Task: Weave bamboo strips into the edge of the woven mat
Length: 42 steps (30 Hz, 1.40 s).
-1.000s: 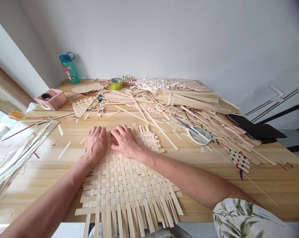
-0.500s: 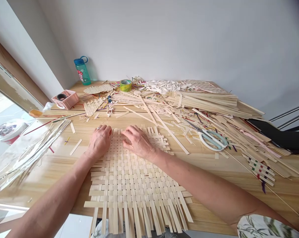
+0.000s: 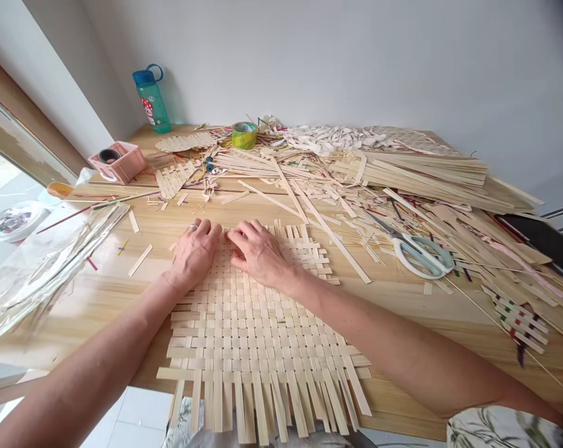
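A pale mat woven from flat wooden or bamboo strips [image 3: 262,330] lies on the table in front of me, its loose strip ends hanging past the near edge. At its far left corner my left hand [image 3: 197,249], with a ring on one finger, is closed, its fingers bent down over the far edge. Close beside it my right hand [image 3: 255,252] is closed on the far edge too, thumb and fingers curled in towards the weave. The fingertips of both hands are partly hidden, as are the strip ends under them.
White-handled scissors [image 3: 421,254] lie to the right. Loose strips [image 3: 416,177] and scraps pile up at the back, with a roll of tape [image 3: 244,135]. Back left stand a teal bottle [image 3: 153,106] and a pink basket [image 3: 117,163]. A plastic-wrapped bundle [image 3: 71,267] lies left.
My view has shifted slightly, so the background things sit higher and more spread out. My hands stay at the mat's far edge, with the left hand a little closer to the right.
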Available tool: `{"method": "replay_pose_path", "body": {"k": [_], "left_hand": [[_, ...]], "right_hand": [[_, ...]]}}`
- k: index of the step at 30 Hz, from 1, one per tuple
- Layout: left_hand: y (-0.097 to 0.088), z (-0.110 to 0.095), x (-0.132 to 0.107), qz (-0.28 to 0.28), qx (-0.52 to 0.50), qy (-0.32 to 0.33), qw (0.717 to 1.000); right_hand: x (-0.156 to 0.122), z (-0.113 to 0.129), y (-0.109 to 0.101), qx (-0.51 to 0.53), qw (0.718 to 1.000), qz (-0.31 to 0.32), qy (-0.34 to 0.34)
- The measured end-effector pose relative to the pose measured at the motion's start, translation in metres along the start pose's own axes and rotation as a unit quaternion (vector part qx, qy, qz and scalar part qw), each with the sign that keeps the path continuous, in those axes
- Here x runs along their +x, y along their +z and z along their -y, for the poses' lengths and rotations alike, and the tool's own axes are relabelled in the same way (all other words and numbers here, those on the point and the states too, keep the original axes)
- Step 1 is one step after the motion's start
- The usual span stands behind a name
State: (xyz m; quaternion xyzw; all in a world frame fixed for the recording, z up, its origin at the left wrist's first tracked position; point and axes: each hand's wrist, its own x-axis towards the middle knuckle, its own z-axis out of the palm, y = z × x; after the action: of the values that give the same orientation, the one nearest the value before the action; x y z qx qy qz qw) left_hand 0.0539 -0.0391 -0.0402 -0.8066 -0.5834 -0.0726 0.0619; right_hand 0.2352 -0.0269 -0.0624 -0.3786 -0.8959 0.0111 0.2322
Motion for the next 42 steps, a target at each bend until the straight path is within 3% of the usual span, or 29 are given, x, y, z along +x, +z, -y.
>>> {"method": "replay_pose_path", "body": {"k": [25,29,32,36,42], "left_hand": [[0.008,-0.003,0.000,-0.004,-0.046,-0.011,0.999],[0.004,0.004,-0.001,-0.038,-0.066,-0.021,0.997],[-0.004,0.021,0.003,-0.097,-0.081,-0.052,0.991],[-0.013,0.046,0.008,-0.168,-0.093,-0.104,0.976],[-0.014,0.057,0.008,-0.180,-0.122,-0.115,0.969]], "right_hand": [[-0.001,0.001,0.006,-0.003,1.000,0.000,0.015],[-0.003,0.000,0.004,0.037,0.999,-0.017,0.006],[-0.003,-0.006,0.002,0.113,0.992,-0.051,0.009],[-0.001,-0.020,-0.011,0.158,0.979,-0.127,0.009],[0.008,-0.049,-0.053,0.197,0.968,-0.148,0.044]]}}
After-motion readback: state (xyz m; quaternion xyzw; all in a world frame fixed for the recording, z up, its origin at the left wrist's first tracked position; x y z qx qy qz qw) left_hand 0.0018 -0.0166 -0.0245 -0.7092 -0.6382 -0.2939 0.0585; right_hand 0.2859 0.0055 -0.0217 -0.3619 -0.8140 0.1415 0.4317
